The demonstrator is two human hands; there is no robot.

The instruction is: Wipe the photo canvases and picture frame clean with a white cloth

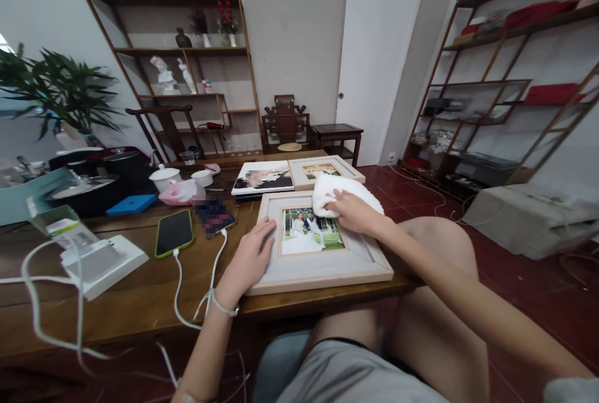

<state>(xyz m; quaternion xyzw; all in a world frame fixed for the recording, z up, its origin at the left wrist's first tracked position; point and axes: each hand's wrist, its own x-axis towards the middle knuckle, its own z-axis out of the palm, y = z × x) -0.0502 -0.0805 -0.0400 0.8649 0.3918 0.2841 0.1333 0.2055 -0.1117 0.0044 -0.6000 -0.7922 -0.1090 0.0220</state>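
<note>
A framed picture (322, 275) lies flat at the table's front edge, with a pale wooden rim, a light grey mat and a photo (306, 242) of two people outdoors. My left hand (253, 250) holds the left side of the frame, fingers bent over its rim. In my right hand (353, 211) is a bunched white cloth (344, 191). That cloth touches the frame's upper right part and hides its far edge there. Behind it lie a second framed picture (353, 171) and a photo panel (241, 186).
Left of the frame are a green-cased phone (175, 233) and another phone (218, 216), with white cables (179, 287) running off the table. Farther left stand an open white box (105, 259), a blue box (131, 204), a white teapot (165, 176) and dark pots (124, 169).
</note>
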